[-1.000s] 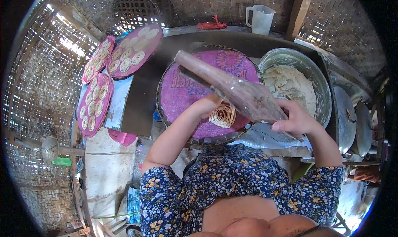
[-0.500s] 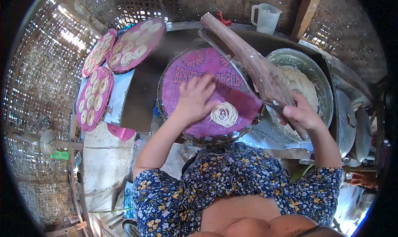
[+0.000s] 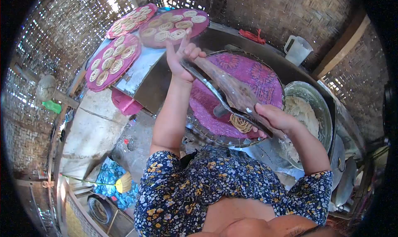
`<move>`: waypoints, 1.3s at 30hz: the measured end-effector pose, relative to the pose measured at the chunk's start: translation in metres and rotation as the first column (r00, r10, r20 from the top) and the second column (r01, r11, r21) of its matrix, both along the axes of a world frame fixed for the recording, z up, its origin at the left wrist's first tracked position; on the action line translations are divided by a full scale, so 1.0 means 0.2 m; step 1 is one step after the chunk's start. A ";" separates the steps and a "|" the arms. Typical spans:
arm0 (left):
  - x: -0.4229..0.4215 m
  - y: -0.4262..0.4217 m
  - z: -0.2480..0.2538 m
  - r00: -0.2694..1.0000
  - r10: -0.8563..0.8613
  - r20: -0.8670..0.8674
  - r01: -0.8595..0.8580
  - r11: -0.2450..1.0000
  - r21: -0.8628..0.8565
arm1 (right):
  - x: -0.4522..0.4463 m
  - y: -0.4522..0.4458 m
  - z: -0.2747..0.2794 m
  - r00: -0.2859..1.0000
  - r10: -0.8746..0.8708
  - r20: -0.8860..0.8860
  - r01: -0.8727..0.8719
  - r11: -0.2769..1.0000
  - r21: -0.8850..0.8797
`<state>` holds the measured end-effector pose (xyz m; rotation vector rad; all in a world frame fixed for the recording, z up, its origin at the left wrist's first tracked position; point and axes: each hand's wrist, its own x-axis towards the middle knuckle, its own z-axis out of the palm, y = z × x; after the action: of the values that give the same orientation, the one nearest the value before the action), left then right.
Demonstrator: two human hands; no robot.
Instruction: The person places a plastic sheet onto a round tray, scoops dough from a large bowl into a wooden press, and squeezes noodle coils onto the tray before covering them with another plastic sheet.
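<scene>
Centrally, we see a wooden press (image 3: 232,89) slanting over a purple-covered round tray (image 3: 265,79). The right hand (image 3: 277,118), at four o'clock, grasps its lower end; the left hand (image 3: 182,60), at ten, meets its upper end, some fingers extended, others curled, and we cannot tell how firmly. A noodle coil (image 3: 239,123) lies near the tray's six o'clock.

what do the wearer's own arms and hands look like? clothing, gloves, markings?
Left hand and right hand bare, no gloves or wristbands visible. Short sleeves, dark navy with small white and yellow flowers; forearms uncovered.
</scene>
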<state>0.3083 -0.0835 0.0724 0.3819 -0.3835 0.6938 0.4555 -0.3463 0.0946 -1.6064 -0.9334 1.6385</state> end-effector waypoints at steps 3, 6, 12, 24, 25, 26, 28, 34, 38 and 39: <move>-0.05 0.03 -0.06 0.989 0.125 -0.073 -0.126 0.992 -0.011 | -0.05 0.06 0.01 0.997 -0.004 0.072 0.002 1.000 0.029; -0.11 0.00 -0.06 0.981 0.154 -0.114 -0.158 0.987 -0.028 | -0.07 0.05 0.02 0.997 0.074 0.007 -0.074 0.997 0.008; -0.14 -0.12 0.08 0.976 0.215 -0.034 -0.216 0.975 -0.048 | -0.01 -0.02 0.20 0.949 0.004 0.317 -0.049 0.989 0.137; -0.21 -0.23 0.22 0.985 0.146 0.095 -0.151 0.987 0.047 | -0.05 -0.12 0.36 0.921 0.043 0.387 -0.061 0.998 0.035; -0.20 -0.22 0.24 0.981 0.156 0.114 -0.163 0.985 0.054 | -0.06 -0.10 0.36 0.905 0.019 0.425 -0.085 0.987 0.137; -0.20 -0.20 0.25 0.977 0.141 0.157 -0.155 0.985 0.077 | -0.06 -0.09 0.35 0.887 -0.014 0.462 -0.108 0.965 0.238; -0.23 -0.14 0.30 0.969 0.105 0.222 -0.136 0.982 0.130 | -0.08 -0.03 0.35 0.855 -0.055 0.516 -0.161 0.917 0.364; -0.35 -0.17 0.36 0.972 0.186 0.144 -0.204 0.971 0.127 | -0.11 -0.02 0.28 0.886 -0.009 0.463 -0.188 0.906 0.379; -0.32 -0.28 0.29 0.981 0.186 0.056 -0.191 0.976 0.101 | -0.09 -0.13 0.29 0.923 0.012 0.385 -0.139 0.943 0.304; -0.30 -0.29 0.28 0.987 0.155 0.049 -0.159 0.984 0.086 | -0.09 -0.15 0.30 0.925 0.017 0.380 -0.127 0.956 0.265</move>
<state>0.2484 -0.1421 0.1276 0.4864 -0.4290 0.8417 0.4376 -0.3767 0.1554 -1.7240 -1.3723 1.1883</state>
